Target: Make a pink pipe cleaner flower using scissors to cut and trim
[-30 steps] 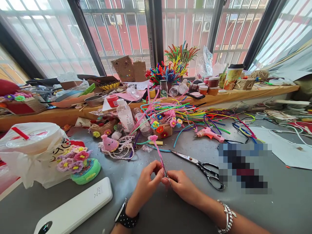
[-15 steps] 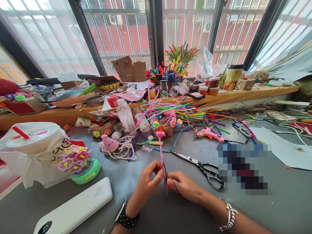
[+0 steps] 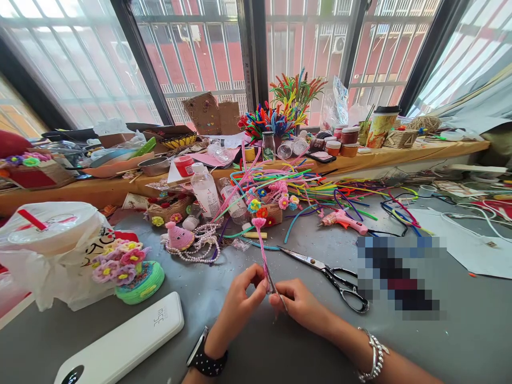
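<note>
Between finger and thumb my left hand pinches the lower stem of a pink pipe-cleaner flower. The flower stands nearly upright, its head leaning slightly left and its twisted stem running down to my fingers. My right hand is closed round a small pair of scissors, whose handles are partly hidden by the fingers. Their thin blades point up and left, against the stem just beside my left fingertips. Whether the blades are parted is too small to tell. Larger black-handled scissors lie on the table beyond my right hand.
At the left are a white power bank, a bagged drink cup and a green-based flower ornament. Ahead lie bead strings, a pile of pipe cleaners and a pink glue gun. A blurred patch covers something at right.
The flower head has shifted slightly left and down. The small scissors have turned a little in my right hand, their handle end swinging right. My left hand keeps its pinch.
</note>
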Available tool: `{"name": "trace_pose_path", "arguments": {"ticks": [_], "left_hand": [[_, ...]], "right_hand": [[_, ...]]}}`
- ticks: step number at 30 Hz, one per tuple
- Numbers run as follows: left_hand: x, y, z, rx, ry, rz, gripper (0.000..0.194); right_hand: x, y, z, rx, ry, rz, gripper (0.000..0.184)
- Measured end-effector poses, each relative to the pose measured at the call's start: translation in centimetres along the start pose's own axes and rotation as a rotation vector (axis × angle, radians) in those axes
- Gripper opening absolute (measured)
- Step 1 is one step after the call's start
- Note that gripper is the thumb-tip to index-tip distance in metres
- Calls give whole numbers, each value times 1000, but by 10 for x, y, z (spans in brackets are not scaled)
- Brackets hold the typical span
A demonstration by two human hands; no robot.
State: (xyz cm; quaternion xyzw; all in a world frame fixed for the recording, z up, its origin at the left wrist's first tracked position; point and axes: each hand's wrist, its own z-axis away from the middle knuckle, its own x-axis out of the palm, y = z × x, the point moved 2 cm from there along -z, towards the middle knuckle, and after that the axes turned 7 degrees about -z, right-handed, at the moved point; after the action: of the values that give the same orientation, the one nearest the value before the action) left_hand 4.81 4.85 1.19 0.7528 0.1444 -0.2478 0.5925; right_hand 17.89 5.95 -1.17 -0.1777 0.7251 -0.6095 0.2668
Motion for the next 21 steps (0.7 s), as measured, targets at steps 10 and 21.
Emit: {"name": "trace_pose_path", "arguments": {"ticks": [10, 21], "left_hand": [[0, 1, -1, -4, -13, -1, 15], [1, -2, 0, -15, 9, -46, 15]], "right_hand": [[1, -3, 1, -14, -15, -58, 57], [-2, 1, 0, 38, 38, -39, 53]]}}
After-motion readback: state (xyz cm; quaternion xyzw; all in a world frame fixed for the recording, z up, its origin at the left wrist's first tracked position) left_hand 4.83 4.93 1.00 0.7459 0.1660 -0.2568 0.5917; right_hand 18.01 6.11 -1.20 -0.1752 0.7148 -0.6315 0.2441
